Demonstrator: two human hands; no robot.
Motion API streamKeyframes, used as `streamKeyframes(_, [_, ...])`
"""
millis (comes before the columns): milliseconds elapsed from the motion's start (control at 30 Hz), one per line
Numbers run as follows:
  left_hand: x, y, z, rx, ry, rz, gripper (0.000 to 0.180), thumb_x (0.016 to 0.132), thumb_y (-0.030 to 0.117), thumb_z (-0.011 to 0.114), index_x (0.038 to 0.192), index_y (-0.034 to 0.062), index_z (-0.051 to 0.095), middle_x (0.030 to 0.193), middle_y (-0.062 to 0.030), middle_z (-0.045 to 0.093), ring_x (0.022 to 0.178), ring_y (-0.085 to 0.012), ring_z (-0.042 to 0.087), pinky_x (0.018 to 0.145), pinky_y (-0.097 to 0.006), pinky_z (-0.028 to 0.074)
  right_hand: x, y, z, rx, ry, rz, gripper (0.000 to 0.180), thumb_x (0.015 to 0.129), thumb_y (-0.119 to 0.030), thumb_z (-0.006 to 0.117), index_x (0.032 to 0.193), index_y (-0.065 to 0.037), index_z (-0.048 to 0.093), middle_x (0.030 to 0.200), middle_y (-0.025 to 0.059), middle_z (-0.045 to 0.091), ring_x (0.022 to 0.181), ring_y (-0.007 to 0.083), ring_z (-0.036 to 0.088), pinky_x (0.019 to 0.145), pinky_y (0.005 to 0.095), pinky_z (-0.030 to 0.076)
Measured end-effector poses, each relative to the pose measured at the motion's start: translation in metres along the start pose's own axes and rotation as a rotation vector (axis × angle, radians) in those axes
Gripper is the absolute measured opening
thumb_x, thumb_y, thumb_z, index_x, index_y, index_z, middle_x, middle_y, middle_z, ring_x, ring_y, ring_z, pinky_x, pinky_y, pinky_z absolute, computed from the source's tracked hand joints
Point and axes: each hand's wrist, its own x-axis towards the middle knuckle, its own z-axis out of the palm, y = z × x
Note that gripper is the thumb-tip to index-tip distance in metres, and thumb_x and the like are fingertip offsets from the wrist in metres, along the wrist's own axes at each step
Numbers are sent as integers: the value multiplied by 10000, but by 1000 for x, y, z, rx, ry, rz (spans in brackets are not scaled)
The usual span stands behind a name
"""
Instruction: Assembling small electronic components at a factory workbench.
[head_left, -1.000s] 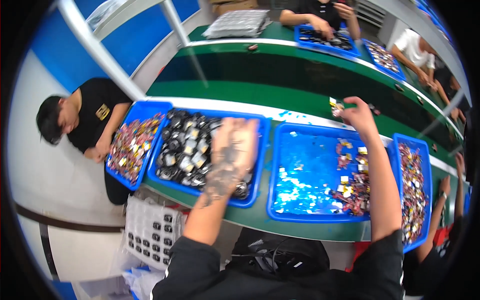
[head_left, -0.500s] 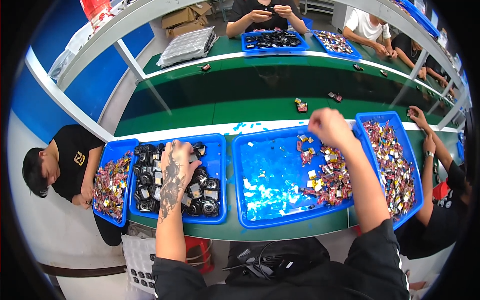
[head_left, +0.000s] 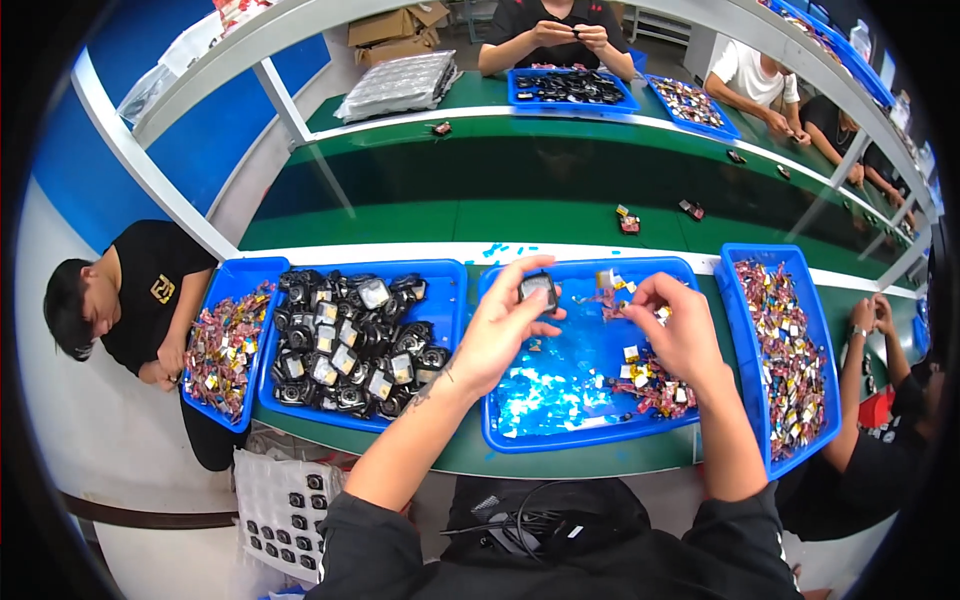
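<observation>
My left hand (head_left: 500, 330) holds a small black square part with a pale face (head_left: 538, 288) above the middle blue tray (head_left: 560, 435). My right hand (head_left: 680, 330) hovers just right of it, fingers pinching a small colourful wired piece (head_left: 612, 297) over the same tray. That tray holds blue film scraps and a heap of small colourful wired pieces (head_left: 655, 385) on its right side. Left of it, another blue tray (head_left: 445, 290) is full of black square parts (head_left: 350, 340).
A blue tray of colourful pieces (head_left: 785, 350) stands at the right, another (head_left: 222, 345) at the left beside a seated person in black (head_left: 125, 300). A green conveyor (head_left: 500, 190) runs behind, with people at trays beyond. A white tray of black parts (head_left: 285, 510) sits low left.
My left hand left the tray of black parts, carrying one part over to the middle tray. My right hand came back from the belt to meet it.
</observation>
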Motion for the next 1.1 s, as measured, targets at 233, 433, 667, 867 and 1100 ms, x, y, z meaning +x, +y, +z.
streamKeyframes(233, [-11,-8,16,746,-178,382,237,808,170,732,1031,95,705,1052,-136,548,945,-256,594,824,-345,489,-21,-36,-3,169,-204,57,94,800,-1,702,857,12,628,767,48,642,717,112,597,670,266,485])
streamKeyframes(433, [-14,-17,10,582,-161,219,153,797,152,747,923,70,719,930,-47,592,828,-149,597,651,-266,463,-26,-24,17,662,-88,245,74,842,17,677,902,11,634,831,23,644,744,64,582,673,203,470])
streamKeyframes(667, [-17,-31,9,610,-111,302,139,803,138,736,915,58,713,918,-39,599,769,-129,590,570,-254,439,-28,-19,28,688,-114,272,87,849,10,677,903,7,609,852,10,637,782,53,590,689,203,476])
streamKeyframes(867, [-19,-29,10,763,-78,297,105,818,86,730,903,30,707,934,-66,599,789,-118,598,610,-234,455,-25,-35,34,-243,112,-350,102,804,65,612,858,-10,570,807,127,546,678,293,572,598,363,451])
streamKeyframes(1100, [-12,-30,4,298,-167,21,113,914,79,638,919,-28,673,905,-40,591,761,-93,601,590,-217,453,-39,-16,30,-79,-30,6,218,856,74,579,1061,13,621,943,95,598,743,214,634,680,290,523])
